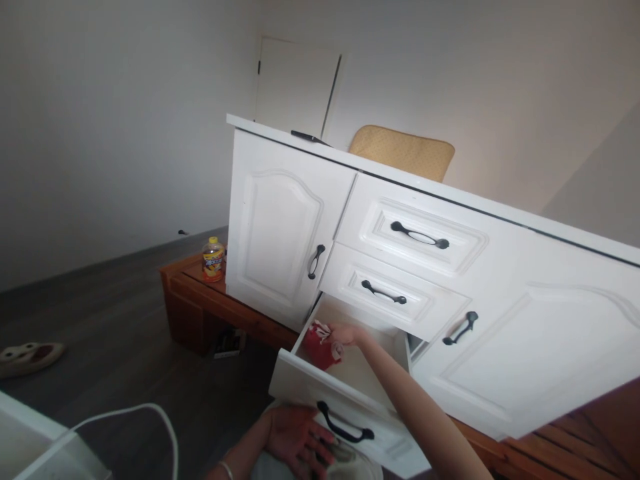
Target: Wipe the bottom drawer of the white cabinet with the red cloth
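Observation:
A white cabinet (280, 220) stands on a low wooden platform (185, 293). Its bottom drawer (310, 390) is pulled out. My right hand (345, 335) reaches into that drawer and touches a red and white cloth item (320, 347) lying inside; I cannot tell whether the fingers grip it. My left hand (299, 440) sits below the drawer front with palm up and fingers apart, resting on a pale bundle (345, 463) at the bottom edge. The black drawer handle (345, 427) is just right of that hand.
Two shut drawers (415, 233) and two shut doors flank the open one. A yellow-capped jar (213, 260) stands on the platform's left end. A tan cushion (403, 152) and a dark flat object lie on top. A slipper (27, 357) and a white cable (125, 413) lie on the dark floor.

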Motion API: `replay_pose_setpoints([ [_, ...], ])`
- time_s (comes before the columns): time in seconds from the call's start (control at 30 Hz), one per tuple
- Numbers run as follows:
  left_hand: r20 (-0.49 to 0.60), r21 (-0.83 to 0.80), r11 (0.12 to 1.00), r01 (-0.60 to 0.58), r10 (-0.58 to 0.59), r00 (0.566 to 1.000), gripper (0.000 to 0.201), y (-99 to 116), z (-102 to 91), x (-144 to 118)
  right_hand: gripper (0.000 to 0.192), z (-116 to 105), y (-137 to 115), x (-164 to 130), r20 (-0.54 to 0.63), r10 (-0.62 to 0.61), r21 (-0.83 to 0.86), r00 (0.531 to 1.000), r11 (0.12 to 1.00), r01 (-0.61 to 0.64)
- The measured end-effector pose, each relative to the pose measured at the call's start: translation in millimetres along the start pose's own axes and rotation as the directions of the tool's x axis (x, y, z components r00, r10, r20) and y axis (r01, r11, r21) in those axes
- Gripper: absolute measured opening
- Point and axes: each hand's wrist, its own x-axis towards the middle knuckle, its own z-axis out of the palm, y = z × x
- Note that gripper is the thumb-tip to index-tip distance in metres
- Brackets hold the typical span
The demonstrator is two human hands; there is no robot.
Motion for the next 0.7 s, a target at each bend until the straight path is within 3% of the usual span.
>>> replay_pose_setpoints([
  [0.13,-0.008,0.019,1.000,-0.010,0.010,1.000,0.064,-1.5,2.7,3.3,0.009,26.5,-17.4,-3.3,0.281,0.101,-0.203,0.954,0.978,-0.044],
  [0.27,0.021,0.047,0.998,-0.053,0.052,0.998,0.064,-4.1,2.9,2.1,0.009,34.1,-28.0,-9.2,0.376,0.136,-0.316,0.917,0.949,-0.012],
  [0.4,-0.079,0.024,1.000,-0.014,0.016,0.997,0.065,-2.5,6.4,-3.8,0.009,21.5,4.6,-47.7,0.331,0.197,-0.398,0.923,0.916,-0.053],
  [0.57,-0.092,-0.013,1.000,0.023,-0.024,0.995,0.065,2.2,12.9,-5.1,0.012,9.4,65.2,-141.4,0.183,0.322,-0.488,0.929,0.850,-0.198],
  [0.63,-0.104,-0.032,0.999,0.034,-0.037,0.994,0.066,3.0,14.5,-3.8,0.015,9.9,77.3,-171.1,0.115,0.354,-0.498,0.928,0.829,-0.255],
  [0.7,-0.119,-0.049,0.998,0.036,-0.042,0.992,0.067,3.7,16.0,-2.6,0.018,12.0,80.5,-183.0,0.041,0.378,-0.492,0.925,0.813,-0.310],
])
